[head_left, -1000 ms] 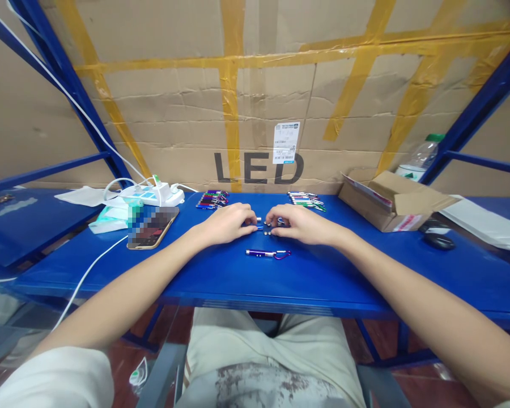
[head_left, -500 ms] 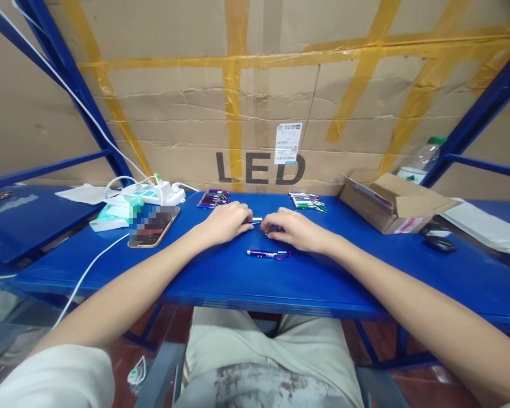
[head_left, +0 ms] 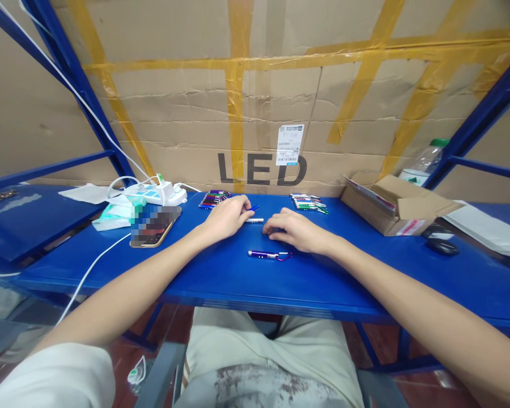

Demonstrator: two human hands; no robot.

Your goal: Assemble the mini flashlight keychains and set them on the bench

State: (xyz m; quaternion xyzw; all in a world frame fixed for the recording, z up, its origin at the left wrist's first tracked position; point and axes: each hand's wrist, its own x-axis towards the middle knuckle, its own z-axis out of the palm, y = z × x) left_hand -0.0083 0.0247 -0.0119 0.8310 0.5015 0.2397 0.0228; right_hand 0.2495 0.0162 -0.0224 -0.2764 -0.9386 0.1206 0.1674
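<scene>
My left hand [head_left: 232,216] is closed, thumb against fingers, on a slim blue penlight [head_left: 254,208] that is mostly hidden; only a blue end pokes out to the right. Just below those fingertips a silver penlight [head_left: 255,220] lies on the blue table. To its right rests my right hand [head_left: 296,231], fingers loosely curled and a gap between thumb and forefinger, with nothing visible in it. Nearer to me lies a purple penlight [head_left: 262,255] with a purple clip. Behind my left hand is a row of mostly dark red and blue penlights [head_left: 210,199].
Another row of penlights [head_left: 308,203], silver and green among them, lies at the back right. An open cardboard box [head_left: 365,207], a bottle [head_left: 425,161] and a black mouse [head_left: 442,246] are farther right. A phone [head_left: 170,226] and power strip [head_left: 165,192] sit left.
My left hand has moved slightly up and away from me with the blue penlight, leaving the silver one more exposed. My right hand has barely moved.
</scene>
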